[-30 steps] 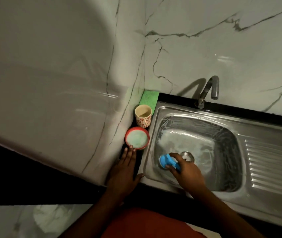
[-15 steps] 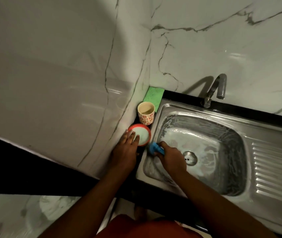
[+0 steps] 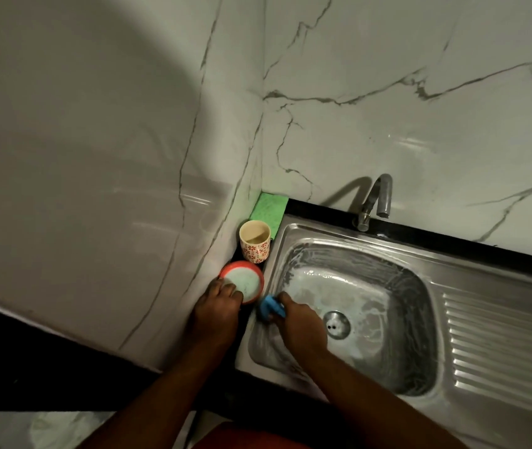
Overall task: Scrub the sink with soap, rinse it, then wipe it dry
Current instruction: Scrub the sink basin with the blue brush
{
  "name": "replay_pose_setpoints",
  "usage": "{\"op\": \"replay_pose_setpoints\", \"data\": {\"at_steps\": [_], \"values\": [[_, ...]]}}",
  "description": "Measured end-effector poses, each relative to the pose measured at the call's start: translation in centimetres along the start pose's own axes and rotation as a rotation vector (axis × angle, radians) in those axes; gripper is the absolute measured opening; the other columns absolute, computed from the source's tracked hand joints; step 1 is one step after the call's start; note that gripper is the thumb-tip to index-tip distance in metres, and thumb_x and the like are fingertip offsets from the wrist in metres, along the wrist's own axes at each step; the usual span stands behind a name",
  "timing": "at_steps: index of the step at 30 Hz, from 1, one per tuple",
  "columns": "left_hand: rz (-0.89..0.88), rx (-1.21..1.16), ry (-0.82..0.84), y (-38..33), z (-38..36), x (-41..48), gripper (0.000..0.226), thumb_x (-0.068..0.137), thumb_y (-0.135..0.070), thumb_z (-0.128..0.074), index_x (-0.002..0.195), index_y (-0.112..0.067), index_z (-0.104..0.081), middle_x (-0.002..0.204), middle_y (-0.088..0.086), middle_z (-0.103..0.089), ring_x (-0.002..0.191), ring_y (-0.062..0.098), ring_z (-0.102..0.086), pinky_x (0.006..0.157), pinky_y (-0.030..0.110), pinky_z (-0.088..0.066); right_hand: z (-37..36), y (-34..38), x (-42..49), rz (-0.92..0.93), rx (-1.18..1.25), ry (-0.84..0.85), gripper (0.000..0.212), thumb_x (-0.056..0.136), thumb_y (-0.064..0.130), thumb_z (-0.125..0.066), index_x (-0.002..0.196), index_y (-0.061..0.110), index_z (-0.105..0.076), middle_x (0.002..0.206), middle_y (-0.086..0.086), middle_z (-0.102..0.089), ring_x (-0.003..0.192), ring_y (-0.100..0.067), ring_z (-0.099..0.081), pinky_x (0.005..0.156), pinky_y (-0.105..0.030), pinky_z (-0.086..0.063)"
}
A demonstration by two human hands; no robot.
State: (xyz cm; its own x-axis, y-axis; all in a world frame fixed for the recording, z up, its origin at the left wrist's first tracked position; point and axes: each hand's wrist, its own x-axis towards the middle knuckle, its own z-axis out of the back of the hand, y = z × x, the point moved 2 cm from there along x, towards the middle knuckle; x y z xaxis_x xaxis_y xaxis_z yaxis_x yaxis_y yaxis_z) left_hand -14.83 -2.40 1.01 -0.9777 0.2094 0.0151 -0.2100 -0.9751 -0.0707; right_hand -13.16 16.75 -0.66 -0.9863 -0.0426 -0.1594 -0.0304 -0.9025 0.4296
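A stainless steel sink [image 3: 397, 267] with a soapy, streaked basin fills the right half of the head view. My right hand [image 3: 300, 322] grips a blue scrubber [image 3: 269, 306] against the basin's left wall, near the rim. My left hand [image 3: 217, 311] rests on the near edge of a red soap dish [image 3: 247, 280] with pale soap in it, which stands on the dark counter beside the sink. The drain [image 3: 336, 324] lies just right of my right hand.
A patterned cup [image 3: 255, 243] stands behind the soap dish, with a green cloth [image 3: 268, 210] in the corner behind it. The tap [image 3: 376, 199] rises at the sink's back. A ribbed drainboard [image 3: 504, 345] lies to the right. Marble walls close in on the left and back.
My right hand has carried the blue scrubber from the basin floor near the drain to the left wall. My left hand has moved forward onto the soap dish.
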Motion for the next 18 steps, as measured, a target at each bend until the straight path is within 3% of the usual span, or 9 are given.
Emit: {"op": "replay_pose_setpoints", "data": {"at_steps": [5,8,13,18], "values": [[0.002,-0.027,-0.009,-0.1,0.0,0.0,0.035,0.06,-0.01,-0.095,0.092,-0.011,-0.08,0.102,0.012,-0.077,0.108,0.04,-0.072,0.075,0.043,-0.063,-3.3,-0.5,-5.4,0.103,0.032,0.181,0.053,0.085,0.069,-0.046,0.131,0.045,-0.037,0.109,-0.004,-0.069,0.097,-0.027,-0.067,0.074,-0.036,-0.048],[-0.022,-0.037,-0.035,-0.2,-0.2,0.2,0.039,0.055,-0.009,-0.098,0.09,-0.01,-0.081,0.098,0.013,-0.078,0.101,0.039,-0.074,0.076,0.042,-0.063,-3.1,-0.4,-4.7,0.083,0.025,0.129,0.06,0.081,0.073,-0.039,0.133,0.045,-0.036,0.111,-0.005,-0.07,0.1,-0.028,-0.067,0.078,-0.037,-0.049],[-0.043,-0.066,-0.043,-0.1,-0.2,0.1,0.044,0.051,-0.007,-0.1,0.089,-0.01,-0.08,0.093,0.013,-0.076,0.096,0.041,-0.074,0.068,0.042,-0.063,-0.4,1.1,-0.3,0.013,0.02,-0.004,0.042,0.094,0.052,-0.051,0.132,0.037,-0.043,0.108,-0.003,-0.071,0.095,-0.025,-0.069,0.077,-0.036,-0.051],[-0.042,-0.019,-0.039,0.0,-0.4,0.3,0.033,0.056,-0.006,-0.095,0.084,-0.011,-0.077,0.089,0.013,-0.073,0.095,0.044,-0.073,0.063,0.043,-0.061,-3.0,0.1,-4.0,0.128,0.041,0.188,0.057,0.08,0.071,-0.042,0.13,0.044,-0.038,0.107,-0.006,-0.069,0.098,-0.029,-0.068,0.076,-0.036,-0.048]]}}
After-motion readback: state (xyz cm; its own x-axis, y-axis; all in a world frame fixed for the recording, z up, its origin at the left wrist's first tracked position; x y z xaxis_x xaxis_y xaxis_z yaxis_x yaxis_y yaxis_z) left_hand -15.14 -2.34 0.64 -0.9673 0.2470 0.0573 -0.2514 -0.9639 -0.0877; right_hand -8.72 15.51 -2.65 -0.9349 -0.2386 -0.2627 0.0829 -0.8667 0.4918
